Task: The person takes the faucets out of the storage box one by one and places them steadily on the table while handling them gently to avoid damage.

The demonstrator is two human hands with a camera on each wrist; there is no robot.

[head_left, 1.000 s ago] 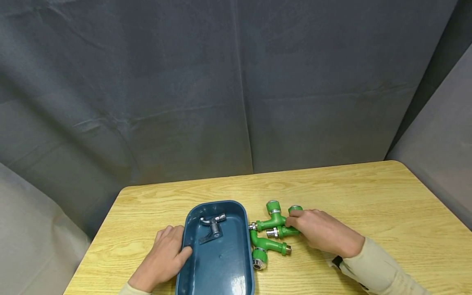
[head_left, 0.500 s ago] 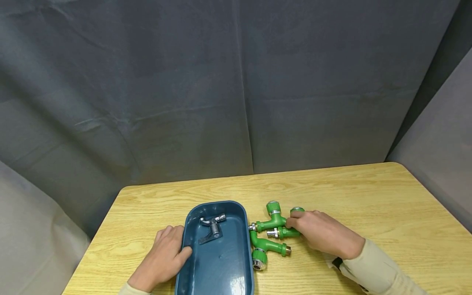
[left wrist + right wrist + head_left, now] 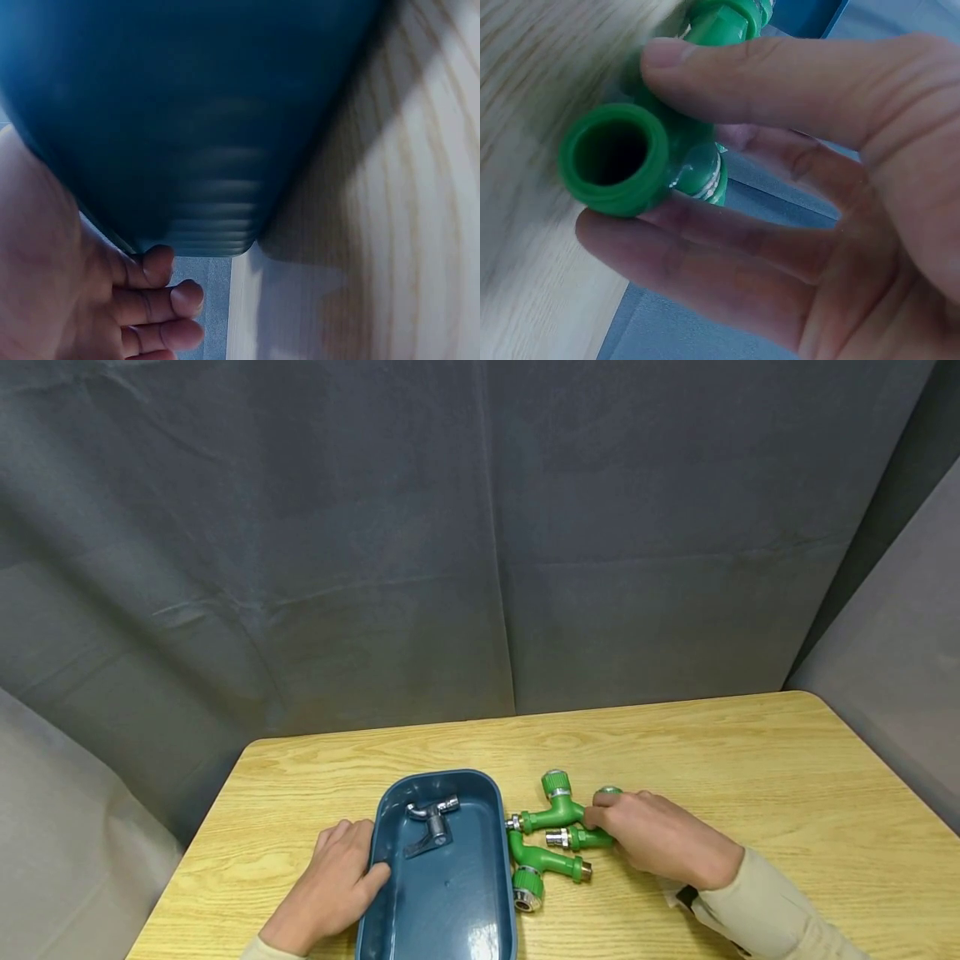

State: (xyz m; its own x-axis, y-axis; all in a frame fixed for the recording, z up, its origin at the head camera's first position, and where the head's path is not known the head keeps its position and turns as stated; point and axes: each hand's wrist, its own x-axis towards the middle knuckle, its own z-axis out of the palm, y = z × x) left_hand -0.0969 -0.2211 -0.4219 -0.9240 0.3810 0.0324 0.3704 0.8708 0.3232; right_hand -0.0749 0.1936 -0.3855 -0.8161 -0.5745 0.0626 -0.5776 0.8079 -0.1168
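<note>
My left hand [image 3: 333, 881] holds the left rim of a dark blue tray [image 3: 512, 893], thumb over the edge and fingers outside it; the left wrist view shows those fingers [image 3: 161, 300] beside the tray's outer wall. A chrome tap [image 3: 435, 827] with a grey lever lies inside at the far end. To the right, my right hand [image 3: 660, 835] grips a green tap [image 3: 592, 837] lying on the table. In the right wrist view, thumb and fingers surround its body, and its open spout [image 3: 615, 157] faces the camera. Part of this tap is hidden by the hand.
Two more green taps sit between the tray and my right hand: the farther tap [image 3: 558, 814] has its knob upward, the nearer tap [image 3: 543, 857] points its knob toward me. A wooden table [image 3: 750, 777] carries everything. Grey cloth [image 3: 375, 568] hangs behind it.
My right hand and the green tap it grips have shifted slightly right and nearer to me, with the tap's knob turning a little. My left hand and the tray stay put.
</note>
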